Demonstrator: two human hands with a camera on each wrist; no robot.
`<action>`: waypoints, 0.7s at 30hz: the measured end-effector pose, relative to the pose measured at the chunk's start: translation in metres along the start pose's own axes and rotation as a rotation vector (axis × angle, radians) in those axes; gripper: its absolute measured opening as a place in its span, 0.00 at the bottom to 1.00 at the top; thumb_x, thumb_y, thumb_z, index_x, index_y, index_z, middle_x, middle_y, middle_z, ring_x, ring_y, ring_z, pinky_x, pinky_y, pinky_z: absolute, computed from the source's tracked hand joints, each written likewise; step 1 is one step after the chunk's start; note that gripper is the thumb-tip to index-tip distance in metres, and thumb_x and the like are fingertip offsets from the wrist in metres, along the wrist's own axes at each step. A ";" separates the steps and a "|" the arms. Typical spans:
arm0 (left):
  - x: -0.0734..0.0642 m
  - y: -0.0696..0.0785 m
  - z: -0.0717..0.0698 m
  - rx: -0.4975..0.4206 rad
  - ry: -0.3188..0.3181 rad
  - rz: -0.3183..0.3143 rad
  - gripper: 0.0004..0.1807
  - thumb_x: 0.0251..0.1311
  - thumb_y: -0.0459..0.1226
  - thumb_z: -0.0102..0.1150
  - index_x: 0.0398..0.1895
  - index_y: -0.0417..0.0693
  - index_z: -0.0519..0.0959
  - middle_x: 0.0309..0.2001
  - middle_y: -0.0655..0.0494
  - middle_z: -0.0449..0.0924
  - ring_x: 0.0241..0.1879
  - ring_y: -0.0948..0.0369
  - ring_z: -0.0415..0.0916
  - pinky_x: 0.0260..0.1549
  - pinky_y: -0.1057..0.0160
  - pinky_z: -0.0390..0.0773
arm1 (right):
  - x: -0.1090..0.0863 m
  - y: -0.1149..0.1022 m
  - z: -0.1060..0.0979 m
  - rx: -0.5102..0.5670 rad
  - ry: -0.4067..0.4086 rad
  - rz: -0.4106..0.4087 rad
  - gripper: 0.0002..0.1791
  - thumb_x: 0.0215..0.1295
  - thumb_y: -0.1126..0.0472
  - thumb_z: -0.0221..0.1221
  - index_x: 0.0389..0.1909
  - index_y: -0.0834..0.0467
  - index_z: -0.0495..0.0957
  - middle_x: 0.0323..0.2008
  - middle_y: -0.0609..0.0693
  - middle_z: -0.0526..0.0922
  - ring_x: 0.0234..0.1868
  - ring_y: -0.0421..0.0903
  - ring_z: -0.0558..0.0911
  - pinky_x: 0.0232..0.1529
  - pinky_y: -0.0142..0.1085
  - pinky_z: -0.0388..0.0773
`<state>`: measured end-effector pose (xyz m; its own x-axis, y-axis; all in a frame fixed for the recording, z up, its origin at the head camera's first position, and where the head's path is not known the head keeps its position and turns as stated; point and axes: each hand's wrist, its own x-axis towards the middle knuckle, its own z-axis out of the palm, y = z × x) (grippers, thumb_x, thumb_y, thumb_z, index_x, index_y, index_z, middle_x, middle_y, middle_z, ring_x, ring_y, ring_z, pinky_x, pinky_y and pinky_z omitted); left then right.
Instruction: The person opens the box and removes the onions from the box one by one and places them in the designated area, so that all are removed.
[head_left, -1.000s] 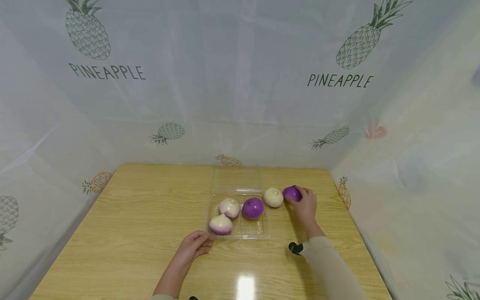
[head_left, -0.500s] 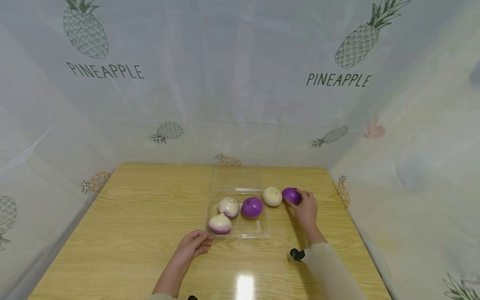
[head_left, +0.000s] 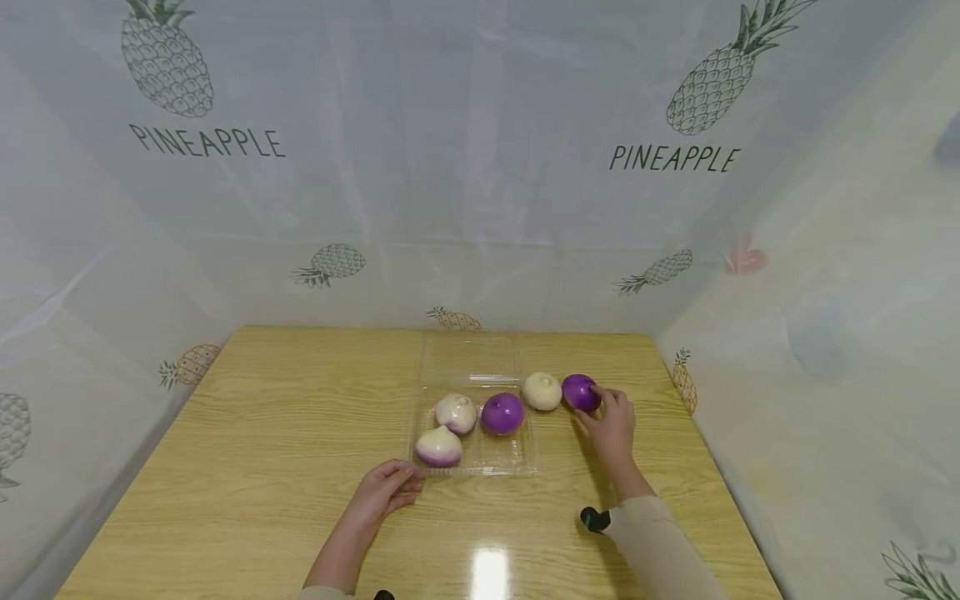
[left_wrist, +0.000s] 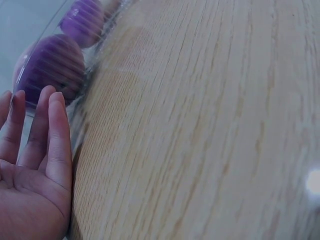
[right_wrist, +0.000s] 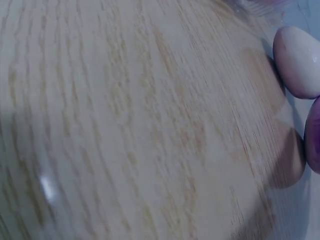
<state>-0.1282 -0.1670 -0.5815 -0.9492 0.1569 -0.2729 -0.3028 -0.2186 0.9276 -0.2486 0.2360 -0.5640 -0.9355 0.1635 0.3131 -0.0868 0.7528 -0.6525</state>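
Note:
My right hand has its thumb and fingers around the near right side of a shiny purple onion, at the table's back right. Immediately left of that onion sits a white onion, beside the clear plastic clamshell box. In the box lie another purple onion and two white onions with purple undersides, one behind and one in front. My left hand touches the box's front left corner. In the left wrist view its fingers extend fairly straight against the box wall.
The box's clear lid is folded back flat behind it on the wooden table. A pineapple-printed curtain encloses the back and sides of the table. A small black object sticks out at my right sleeve.
The purple onion at my right hand has shifted slightly towards me and turned, with my fingers moving along its right side. My left hand and the box stay in place.

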 end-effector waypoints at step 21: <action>-0.001 0.000 0.000 0.019 0.014 -0.009 0.10 0.70 0.38 0.55 0.43 0.38 0.79 0.44 0.46 0.82 0.42 0.56 0.79 0.41 0.62 0.82 | -0.007 -0.017 -0.006 0.066 0.053 -0.054 0.29 0.49 0.63 0.75 0.53 0.66 0.77 0.49 0.64 0.73 0.53 0.63 0.68 0.54 0.55 0.64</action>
<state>-0.1276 -0.1675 -0.5819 -0.9476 0.1456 -0.2843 -0.3096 -0.1992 0.9298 -0.2382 0.2253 -0.5512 -0.9095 0.1593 0.3840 -0.1603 0.7180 -0.6774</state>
